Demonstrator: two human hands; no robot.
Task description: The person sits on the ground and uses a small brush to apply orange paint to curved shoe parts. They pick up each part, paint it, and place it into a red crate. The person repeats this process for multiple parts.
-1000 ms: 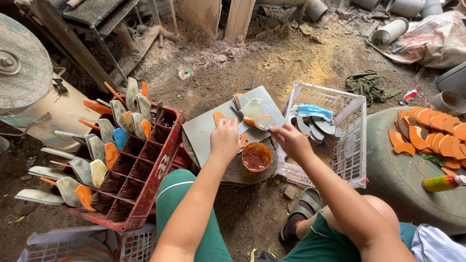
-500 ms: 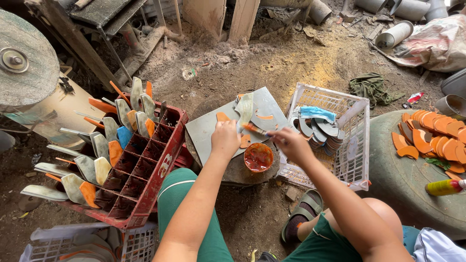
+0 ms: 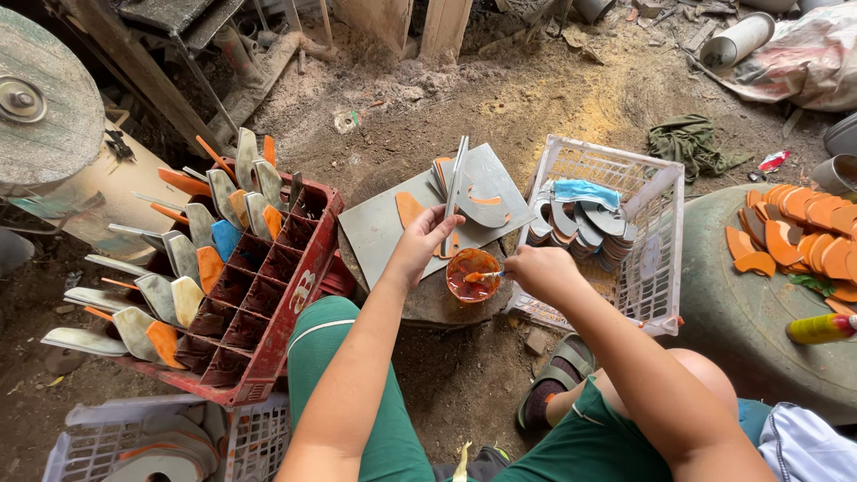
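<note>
Since the earlier frames your right hand has dropped away from the curved blade and now dips a small brush into the orange paint cup. Your left hand has stayed on the blade.

Head view: your left grip is closed on the lower end of the curved blade, which stands on edge over the grey metal sheet and runs up and away from your fingers. Your right grip is clenched on the brush handle, and the brush tip sits in the paint. The cup lies just left of your right grip and just below-right of your left grip, between the two hands. It rests on the round stump that serves as your bench, partly under the grey sheet. Orange-painted crescent pieces lie on the sheet beside your left grip.

Right of your right grip, touching the stump's edge, stands a white plastic basket with grey curved blades and a blue cloth inside. Further right, orange crescent pieces cover part of a round green surface, with a yellow bottle lying on it. Left of your left grip, a red crate holds upright blades with orange-painted ends.
</note>
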